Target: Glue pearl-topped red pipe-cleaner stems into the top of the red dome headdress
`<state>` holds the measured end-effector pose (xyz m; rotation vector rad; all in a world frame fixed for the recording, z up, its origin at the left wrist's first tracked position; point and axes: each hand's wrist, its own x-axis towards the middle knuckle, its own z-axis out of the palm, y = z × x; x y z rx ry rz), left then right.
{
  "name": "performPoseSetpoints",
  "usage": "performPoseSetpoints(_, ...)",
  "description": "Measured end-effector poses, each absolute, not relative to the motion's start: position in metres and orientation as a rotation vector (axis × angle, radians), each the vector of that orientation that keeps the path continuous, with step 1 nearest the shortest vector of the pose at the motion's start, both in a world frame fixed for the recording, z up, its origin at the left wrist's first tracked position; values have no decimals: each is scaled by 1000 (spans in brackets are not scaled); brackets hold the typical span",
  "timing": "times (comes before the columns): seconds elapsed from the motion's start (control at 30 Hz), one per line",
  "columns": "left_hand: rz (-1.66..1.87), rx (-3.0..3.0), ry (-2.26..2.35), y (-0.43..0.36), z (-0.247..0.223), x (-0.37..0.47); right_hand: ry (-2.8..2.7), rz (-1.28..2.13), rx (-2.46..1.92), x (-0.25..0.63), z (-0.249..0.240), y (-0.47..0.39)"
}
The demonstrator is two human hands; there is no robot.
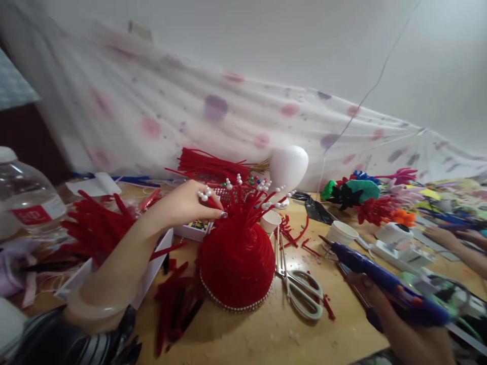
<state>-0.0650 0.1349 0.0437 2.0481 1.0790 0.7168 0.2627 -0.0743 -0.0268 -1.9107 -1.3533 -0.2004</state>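
Note:
My left hand (pixel 188 207) is closed in a pinch on a red pipe cleaner stem (pixel 211 203) tipped with white beads. Its fingertips are at the upper left of a red dome-shaped headpiece (pixel 239 263), which stands on the table with a string of small beads round its lower edge. From the headpiece's top rises a cluster of red stems (pixel 249 205) ending in white beads. My right hand (pixel 407 319) is wrapped round a dark blue hot glue gun (pixel 384 279), whose nozzle points up and left, apart from the headpiece.
Scissors (pixel 304 294) lie right of the headpiece, near paper cups (pixel 341 233) and red scraps. Red pipe cleaners (pixel 99 223) fill a box at left, beside a plastic bottle (pixel 28 203). Behind stand a white foam head (pixel 288 167) and colourful flowers (pixel 375 208). Another person's hands (pixel 445 238) show at far right.

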Motion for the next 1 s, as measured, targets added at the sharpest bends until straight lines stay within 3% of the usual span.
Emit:
performPoseSetpoints(0.2, 685, 2119, 1024, 141, 44, -70, -1791, 83, -1610, 177, 30, -32)
performPoseSetpoints(0.3, 737, 2059, 1037, 142, 40, -70, -1968, 70, -1570, 155, 45, -5)
performPoseSetpoints(1.0, 994, 1963, 976, 141, 37, -66, -2140, -95, -1727, 151, 50, 18)
